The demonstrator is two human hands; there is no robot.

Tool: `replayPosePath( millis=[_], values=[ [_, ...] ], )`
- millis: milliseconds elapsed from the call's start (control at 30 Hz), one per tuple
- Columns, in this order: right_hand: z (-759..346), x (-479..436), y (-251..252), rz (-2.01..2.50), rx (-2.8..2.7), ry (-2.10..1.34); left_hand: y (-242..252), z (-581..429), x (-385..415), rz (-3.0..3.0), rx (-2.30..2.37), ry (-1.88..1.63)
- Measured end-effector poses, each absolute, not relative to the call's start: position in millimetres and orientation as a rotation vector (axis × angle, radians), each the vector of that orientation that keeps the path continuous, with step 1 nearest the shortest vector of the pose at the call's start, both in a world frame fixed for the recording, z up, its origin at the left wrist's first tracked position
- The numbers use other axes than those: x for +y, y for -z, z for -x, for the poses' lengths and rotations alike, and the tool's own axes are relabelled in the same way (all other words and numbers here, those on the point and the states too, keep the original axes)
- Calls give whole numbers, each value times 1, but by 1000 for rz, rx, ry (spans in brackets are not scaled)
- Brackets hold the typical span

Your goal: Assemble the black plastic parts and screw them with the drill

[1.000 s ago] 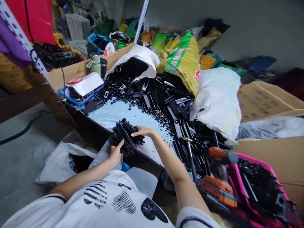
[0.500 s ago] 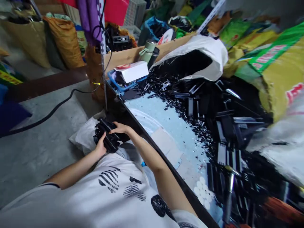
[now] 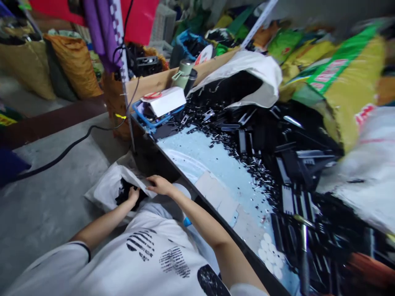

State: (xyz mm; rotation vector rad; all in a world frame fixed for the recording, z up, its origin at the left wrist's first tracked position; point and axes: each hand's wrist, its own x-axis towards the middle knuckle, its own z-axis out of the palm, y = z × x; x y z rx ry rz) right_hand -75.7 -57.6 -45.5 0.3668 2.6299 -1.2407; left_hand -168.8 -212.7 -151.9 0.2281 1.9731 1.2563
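Beside the table, low in front of my body, a white sack stands with its mouth open. Black parts show inside it. My left hand reaches into the mouth, at the black parts; its fingertips are hidden among them. My right hand is closed on the sack's right rim, with the fingers bent over the edge.
A long table with a pale blue top lies to the right, heaped with black parts. On it are a blue tray, a white box, a green flask and white discs. A black cable crosses the left side.
The black parts that both hands held over the sack are now down in its mouth. My left hand has gone in lower, and my right hand has let go of them and taken the rim.
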Motion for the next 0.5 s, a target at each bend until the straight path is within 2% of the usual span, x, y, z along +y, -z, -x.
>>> replayPosePath(
  millis=[100,200,300,367,500],
  values=[
    [30,-46,11,-370,2849,1490,124,172,-167,-465,2116,-1355],
    [-16,-43,-10,-599,2954,1618,77,173,-109,-1255,2151,-1473],
    [-53,-44,-15,-871,2970,1680,24,174,-25,-1991,2074,-1238],
    [-71,-46,-13,-1001,2955,1735,-6,178,41,-2090,2183,-1005],
    [-103,-38,-10,-1191,2939,1810,-43,187,148,-1817,2525,-672]
  ],
)
